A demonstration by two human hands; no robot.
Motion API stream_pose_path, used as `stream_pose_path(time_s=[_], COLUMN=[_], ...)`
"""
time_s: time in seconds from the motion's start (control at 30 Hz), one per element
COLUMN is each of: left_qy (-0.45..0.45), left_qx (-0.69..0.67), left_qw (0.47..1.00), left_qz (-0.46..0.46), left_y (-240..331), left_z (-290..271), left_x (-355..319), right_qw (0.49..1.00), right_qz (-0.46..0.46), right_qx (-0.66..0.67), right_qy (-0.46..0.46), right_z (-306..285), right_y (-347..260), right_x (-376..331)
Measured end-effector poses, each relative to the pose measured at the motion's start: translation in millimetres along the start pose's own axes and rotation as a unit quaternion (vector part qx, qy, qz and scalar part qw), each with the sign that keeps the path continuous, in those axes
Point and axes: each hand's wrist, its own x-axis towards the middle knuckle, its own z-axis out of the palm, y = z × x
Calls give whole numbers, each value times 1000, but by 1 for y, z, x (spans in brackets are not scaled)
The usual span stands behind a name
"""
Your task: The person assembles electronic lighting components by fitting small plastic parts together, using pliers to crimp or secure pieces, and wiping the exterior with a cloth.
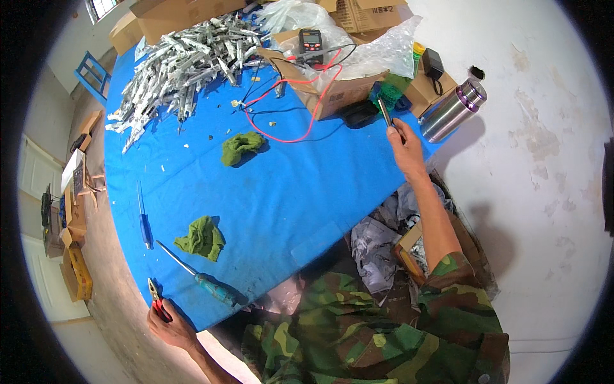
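Note:
My right hand [405, 146] reaches across the blue table [288, 192] to its far right edge, its fingers closed on a thin dark rod-like tool [385, 111] beside a black tray [358, 112]. My left hand [171, 326] is at the near left corner of the table, gripping red-handled pliers [155, 299] whose jaws point up onto the table. A blue-handled screwdriver [199, 275] lies just right of the pliers.
A heap of grey metal parts [185, 64] covers the far left. Two green rags [202, 238] [240, 147], another blue screwdriver [144, 221], a multimeter [311, 45] with red and black leads on a cardboard box [339, 93], a steel flask [454, 110], scrap bin [390, 237].

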Motion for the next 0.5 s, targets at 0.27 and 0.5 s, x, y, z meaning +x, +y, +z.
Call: stream_pose_path(time_s=[0.27,0.5], left_qy=[1,13], left_qx=[-21,-22], left_qw=[1000,1000], left_qz=[3,12], left_y=[2,0], left_z=[-2,1], left_x=[1,0], right_qw=[968,938], right_qz=[-134,-164], right_qx=[-212,-302], right_qy=[9,50], right_z=[23,39], right_y=[3,18], right_x=[5,10])
